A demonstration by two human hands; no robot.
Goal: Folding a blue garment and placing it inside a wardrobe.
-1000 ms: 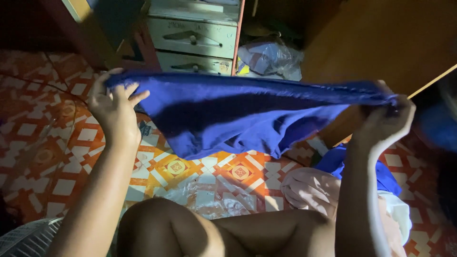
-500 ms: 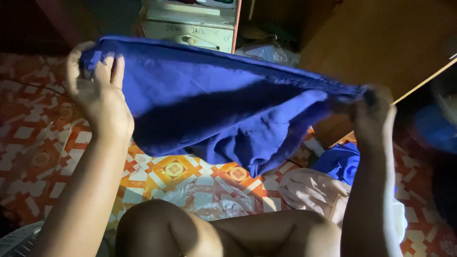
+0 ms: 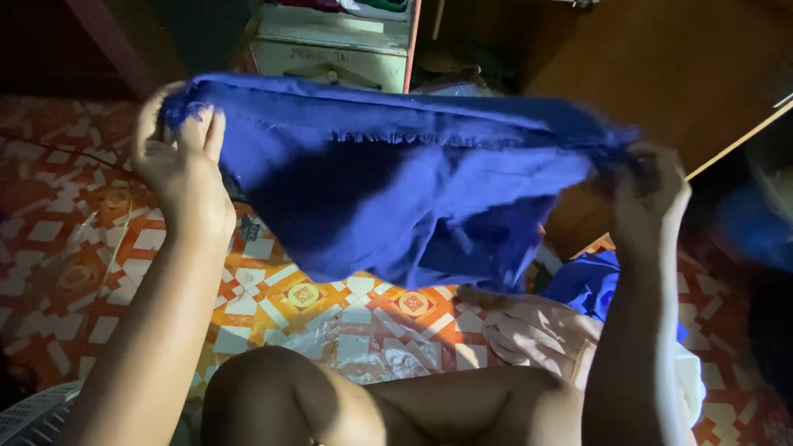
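A dark blue cloth (image 3: 396, 186) is stretched in the air between my two hands, above the patterned floor. My left hand (image 3: 178, 161) grips its left corner, fingers curled over the top edge. At the right end my right hand (image 3: 648, 198) pinches the other corner. The cloth is doubled over, with a frayed edge running across its upper part, and its lower part sags in folds. My bare knees (image 3: 330, 400) lie below it at the bottom of the view.
An orange, white and red patterned floor covering (image 3: 347, 310) lies under everything. A pile of pink, white and blue clothes (image 3: 562, 326) sits at the right. A pale drawer cabinet (image 3: 330, 49) stands behind, a wooden panel (image 3: 661, 74) at upper right, a fan grille (image 3: 33, 417) at lower left.
My hands raised the cloth, then brought it slightly down again. The hanging lower part has been folded up, so a frayed edge now shows across the front.
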